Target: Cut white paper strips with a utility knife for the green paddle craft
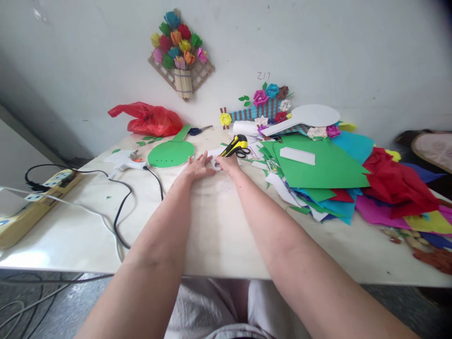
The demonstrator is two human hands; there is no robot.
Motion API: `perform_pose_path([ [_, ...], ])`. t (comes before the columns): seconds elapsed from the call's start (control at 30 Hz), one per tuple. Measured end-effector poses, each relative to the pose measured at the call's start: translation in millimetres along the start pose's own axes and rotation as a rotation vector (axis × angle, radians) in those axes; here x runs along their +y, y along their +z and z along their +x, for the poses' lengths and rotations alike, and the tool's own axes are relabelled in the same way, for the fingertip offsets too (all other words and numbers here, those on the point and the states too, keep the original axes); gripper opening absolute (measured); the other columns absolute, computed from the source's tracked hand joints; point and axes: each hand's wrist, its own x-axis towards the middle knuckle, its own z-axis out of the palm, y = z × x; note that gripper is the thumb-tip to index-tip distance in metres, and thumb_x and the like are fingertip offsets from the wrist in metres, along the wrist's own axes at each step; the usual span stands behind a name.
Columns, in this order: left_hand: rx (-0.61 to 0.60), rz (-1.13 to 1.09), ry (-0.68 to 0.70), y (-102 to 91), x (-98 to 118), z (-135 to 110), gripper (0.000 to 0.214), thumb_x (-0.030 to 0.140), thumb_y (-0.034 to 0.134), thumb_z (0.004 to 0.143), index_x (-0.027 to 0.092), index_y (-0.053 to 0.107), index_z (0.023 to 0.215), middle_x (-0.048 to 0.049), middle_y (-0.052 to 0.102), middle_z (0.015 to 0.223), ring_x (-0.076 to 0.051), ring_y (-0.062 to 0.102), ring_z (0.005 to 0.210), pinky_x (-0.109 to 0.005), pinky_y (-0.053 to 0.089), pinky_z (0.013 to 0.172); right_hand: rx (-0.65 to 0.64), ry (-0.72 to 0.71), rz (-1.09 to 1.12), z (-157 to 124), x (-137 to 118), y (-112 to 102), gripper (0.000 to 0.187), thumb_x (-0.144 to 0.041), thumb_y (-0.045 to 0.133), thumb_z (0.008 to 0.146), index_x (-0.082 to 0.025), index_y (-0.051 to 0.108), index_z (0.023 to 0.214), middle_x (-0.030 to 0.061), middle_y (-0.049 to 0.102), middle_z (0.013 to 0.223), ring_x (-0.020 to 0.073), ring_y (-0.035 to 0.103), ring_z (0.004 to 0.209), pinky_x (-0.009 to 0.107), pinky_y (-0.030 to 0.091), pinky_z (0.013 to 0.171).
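Fingers spread, my left hand (199, 166) presses down on a white sheet (214, 154) that lies flat on the table. My right hand (229, 165) is closed around a yellow and black utility knife (234, 145), its handle slanting up and away to the right. The knife's tip is low by the white sheet, and I cannot make out the blade. Just behind the knife are scissors with black handles (243, 153). To the left of my left hand lies a green paddle-shaped piece (171, 154) with a row of small dark marks.
A white glue gun (131, 162) with a black cord lies at left, near a yellow power strip (38, 202). Red plastic bag (151, 120) and dark-handled scissors (197, 131) are behind. Green card (318, 162), coloured paper and scraps pile up at right, under a white paddle-shaped piece (310, 116).
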Motion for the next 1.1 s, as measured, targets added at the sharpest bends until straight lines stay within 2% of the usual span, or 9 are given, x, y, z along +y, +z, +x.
perform_pose_path([
  [0.17,0.008,-0.012,0.011,0.8,-1.0,0.9,0.081,0.048,0.050,0.082,0.025,0.029,0.157,-0.0077,0.017,0.165,-0.033,0.016,0.151,-0.059,0.005,0.120,0.005,0.019,0.034,-2.5,-3.1,-1.7,0.004,-0.017,0.059,0.061,-0.018,0.059,0.057,-0.0012,0.058,0.054,0.0126,0.055,0.051,0.023,0.043,0.049],
  [0.4,-0.032,0.001,0.018,-0.7,-2.0,0.4,0.078,0.043,0.045,0.084,0.022,0.027,0.158,-0.0053,0.009,0.166,-0.028,0.009,0.153,-0.056,0.001,0.120,-0.046,0.099,0.070,-11.6,-13.6,-9.3,0.016,-0.015,0.059,0.058,-0.019,0.051,0.044,-0.0031,0.043,0.036,0.0106,0.040,0.035,0.024,0.032,0.037],
  [0.53,0.007,-0.025,0.044,2.2,-6.2,2.8,0.075,0.039,0.041,0.088,0.026,0.020,0.160,-0.0024,0.020,0.164,-0.026,0.010,0.153,-0.059,0.002,0.119,-0.005,0.120,0.144,-13.3,-17.3,-10.6,0.013,-0.012,0.058,0.057,-0.017,0.053,0.046,-0.0037,0.044,0.035,0.0089,0.037,0.034,0.022,0.030,0.036],
  [0.63,0.044,-0.039,0.052,4.8,-8.1,2.3,0.078,0.042,0.045,0.089,0.030,0.015,0.160,0.0004,0.030,0.162,-0.024,0.011,0.153,-0.059,0.001,0.120,0.066,0.133,0.257,-13.7,-19.3,-10.8,0.010,-0.011,0.056,0.057,-0.017,0.054,0.049,-0.0053,0.042,0.035,0.0084,0.038,0.034,0.021,0.033,0.037],
  [0.73,0.111,-0.025,0.048,7.2,-7.1,-0.7,0.078,0.047,0.050,0.088,0.033,0.019,0.159,0.0006,0.034,0.160,-0.024,0.016,0.153,-0.058,0.002,0.121,0.171,0.136,0.360,-12.7,-20.2,-10.2,0.007,-0.012,0.055,0.057,-0.017,0.056,0.052,-0.0060,0.045,0.038,0.0084,0.042,0.036,0.021,0.037,0.039],
  [0.87,0.208,-0.013,0.010,10.4,-4.6,-4.9,0.085,0.059,0.057,0.084,0.027,0.028,0.157,-0.0073,0.035,0.160,-0.027,0.018,0.152,-0.057,0.003,0.121,0.263,0.128,0.442,-8.8,-18.3,-7.4,0.006,-0.014,0.054,0.058,-0.016,0.059,0.055,-0.0056,0.049,0.042,0.0078,0.046,0.037,0.020,0.039,0.041],
  [0.97,0.236,-0.038,-0.019,12.5,-5.9,-5.5,0.091,0.066,0.061,0.079,0.023,0.033,0.155,-0.0101,0.036,0.159,-0.031,0.015,0.152,-0.056,0.003,0.122,0.269,0.117,0.453,-6.7,-15.9,-5.2,0.005,-0.014,0.055,0.059,-0.016,0.059,0.056,-0.0056,0.049,0.042,0.0078,0.046,0.037,0.020,0.040,0.042],
  [1.1,0.239,-0.044,-0.034,13.7,-9.6,-4.7,0.087,0.067,0.060,0.078,0.027,0.039,0.152,-0.0080,0.042,0.156,-0.031,0.014,0.153,-0.058,0.004,0.122,0.241,0.105,0.447,-6.6,-14.9,-3.8,0.005,-0.015,0.056,0.059,-0.016,0.058,0.055,-0.0063,0.045,0.038,0.0082,0.045,0.036,0.021,0.039,0.041],
])
